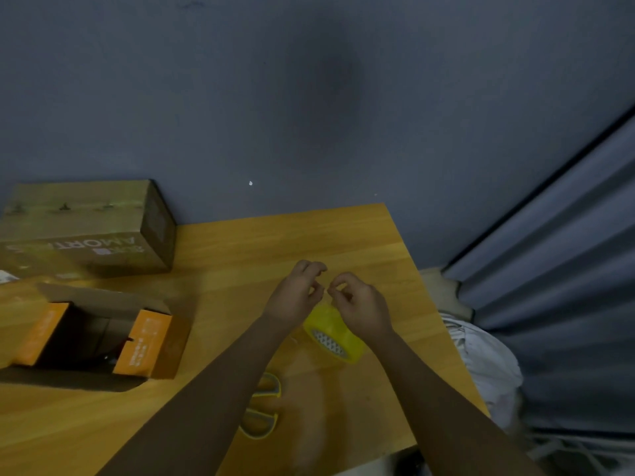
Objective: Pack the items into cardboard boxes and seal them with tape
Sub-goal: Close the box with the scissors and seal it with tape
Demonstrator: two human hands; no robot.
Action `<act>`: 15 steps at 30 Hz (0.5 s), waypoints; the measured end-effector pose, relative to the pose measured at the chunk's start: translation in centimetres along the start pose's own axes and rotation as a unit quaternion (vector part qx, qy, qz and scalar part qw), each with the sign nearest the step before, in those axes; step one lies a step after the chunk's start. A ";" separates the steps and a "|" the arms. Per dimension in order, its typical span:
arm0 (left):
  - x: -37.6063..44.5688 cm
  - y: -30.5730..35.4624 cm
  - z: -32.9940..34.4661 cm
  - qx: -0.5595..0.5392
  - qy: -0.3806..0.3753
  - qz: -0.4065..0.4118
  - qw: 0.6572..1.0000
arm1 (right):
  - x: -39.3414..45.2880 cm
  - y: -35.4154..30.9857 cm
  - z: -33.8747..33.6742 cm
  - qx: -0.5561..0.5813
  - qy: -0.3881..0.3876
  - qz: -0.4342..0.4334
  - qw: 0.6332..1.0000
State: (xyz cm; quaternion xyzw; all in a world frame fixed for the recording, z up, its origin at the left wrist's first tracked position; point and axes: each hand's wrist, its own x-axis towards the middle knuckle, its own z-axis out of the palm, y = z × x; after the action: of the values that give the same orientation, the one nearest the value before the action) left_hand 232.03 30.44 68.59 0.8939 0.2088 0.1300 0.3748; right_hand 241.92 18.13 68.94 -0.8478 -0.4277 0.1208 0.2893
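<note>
Tape roll (332, 333) hangs just beneath my right hand (360, 304); both hands pinch at its loose end, my left hand (297, 295) alongside, probably to free a strip for the open box (103, 338) off left.

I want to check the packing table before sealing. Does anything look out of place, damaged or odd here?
Nothing looks damaged or spilled. The orange box at the left stands open, not yet sealed. The yellow tape roll hangs tilted under both hands, left hand and right hand, above the table. The scissors lie near the front, partly hidden by the left arm.
</note>
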 end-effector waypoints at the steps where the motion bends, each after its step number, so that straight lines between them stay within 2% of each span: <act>1: 0.0 0.0 0.0 -0.002 0.002 0.004 1.000 | 0.0 0.1 0.0 0.044 0.005 0.026 0.999; 5: -0.3 -0.2 0.3 -0.050 0.018 -0.011 0.999 | -0.2 0.5 0.0 0.123 -0.002 0.059 0.991; 8: -0.2 0.2 0.3 -0.166 0.039 -0.079 0.982 | -0.2 0.6 -0.3 0.122 -0.008 0.050 0.991; 10: 0.1 0.3 -0.2 -0.196 0.004 -0.105 0.975 | -0.2 0.6 -0.5 0.107 -0.020 0.038 0.993; 13: 0.4 0.6 -0.7 -0.019 -0.100 -0.061 0.993 | -0.1 0.3 -0.9 0.064 -0.054 0.005 0.996; 15: 0.5 1.2 -0.9 0.073 -0.088 -0.043 0.992 | 0.1 0.3 -1.2 0.055 -0.090 0.002 0.994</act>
State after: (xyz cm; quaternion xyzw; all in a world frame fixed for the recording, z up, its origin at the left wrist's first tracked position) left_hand 232.43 30.44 70.10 0.9172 0.2222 0.0188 0.3303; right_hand 242.71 17.64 69.76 -0.8173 -0.4430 0.2207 0.2949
